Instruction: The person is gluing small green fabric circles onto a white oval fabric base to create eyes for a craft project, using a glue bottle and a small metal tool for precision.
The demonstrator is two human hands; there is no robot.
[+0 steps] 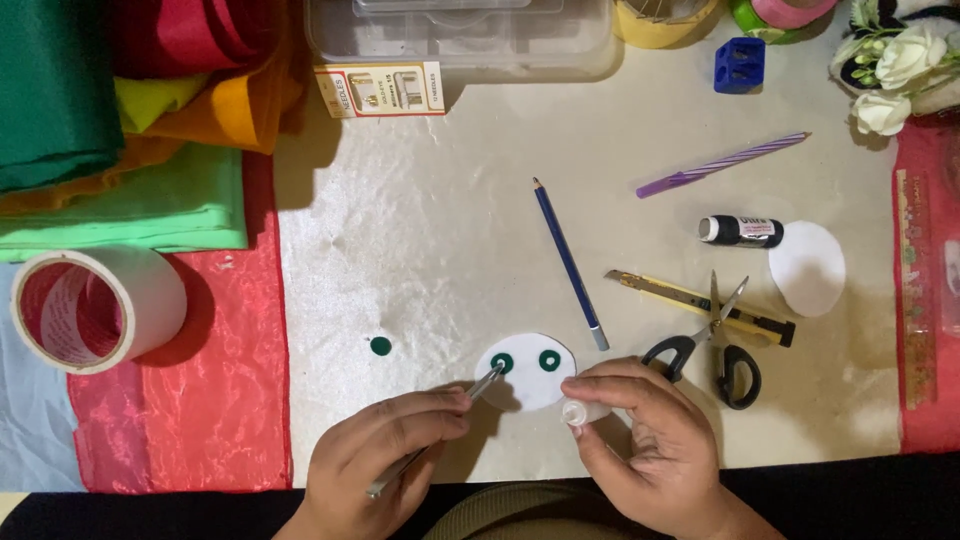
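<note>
From here I see my left hand [385,455] low in the frame, left of centre, pinched narrow around a pair of metal tweezers [440,432]; their tip rests at the left green ring [502,363] on the white felt oval [530,385], which lies on the cream sheet [420,250] just above both hands; a second green ring [549,360] sits to the right of the first on the same oval. My right hand [650,440] is at lower centre-right, fingers closed on a small clear bottle [580,411] whose nozzle end points to the left, right at the oval's lower right edge. A loose small green disc [381,346] lies on the sheet to the left of the oval, apart from it. Above the oval a blue pencil [568,262] runs diagonally; to its right lie black-handled scissors [715,345] crossing a yellow utility knife [695,305]; further right a black-and-white glue stick [740,231] touches a white felt circle [808,268]; a purple striped pencil [722,165] lies above them. In the upper left of the frame folded felt sheets [110,120] are stacked, green, yellow, orange and red; a roll of white tape [95,307] stands at the left edge on red cloth [200,400]; a blue sharpener [739,65] sits near the top right, with white artificial flowers [895,75] in the corner.
</note>
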